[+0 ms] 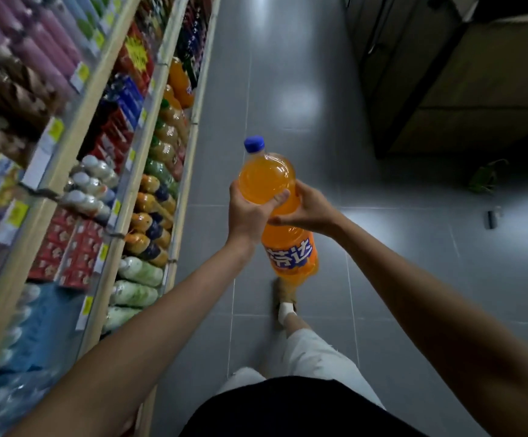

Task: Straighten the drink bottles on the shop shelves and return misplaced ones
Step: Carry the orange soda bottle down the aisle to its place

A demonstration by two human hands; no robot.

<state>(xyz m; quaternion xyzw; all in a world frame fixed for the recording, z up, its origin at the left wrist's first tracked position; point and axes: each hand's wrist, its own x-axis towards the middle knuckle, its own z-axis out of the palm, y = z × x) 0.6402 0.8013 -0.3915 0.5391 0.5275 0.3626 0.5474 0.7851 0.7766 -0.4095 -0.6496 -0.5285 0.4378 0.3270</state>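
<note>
Hanging over the grey tiled floor at the middle of the view, a large clear plastic bottle of orange soda is held in both hands, well apart from the shelving. Its round blue screw cap tips towards twelve o'clock and its base towards five o'clock. An orange label with white characters on a blue band wraps its lower half.

The left hand grips the bottle's shoulder from the nine o'clock side, its thumb curled across the front and its other fingers hidden behind the bottle. The right hand comes in from three o'clock and clasps the waist just below. Its fingers curl round the far side, and one digit reaches across the front beneath the left thumb. Both forearms are bare and stretched out, the left rising from seven o'clock, the right from four o'clock.

Pale wooden-edged shop shelves run from seven to eleven o'clock, blurred and packed with goods. The lowest tier holds rows of orange juice bottles with dark labels at nine o'clock and more big orange soda bottles at eleven o'clock.

At six o'clock, below the bottle's base, a tan shoe with a white sock steps on the tiles. A dark cabinet stands at two o'clock, and a small green plant at three o'clock
</note>
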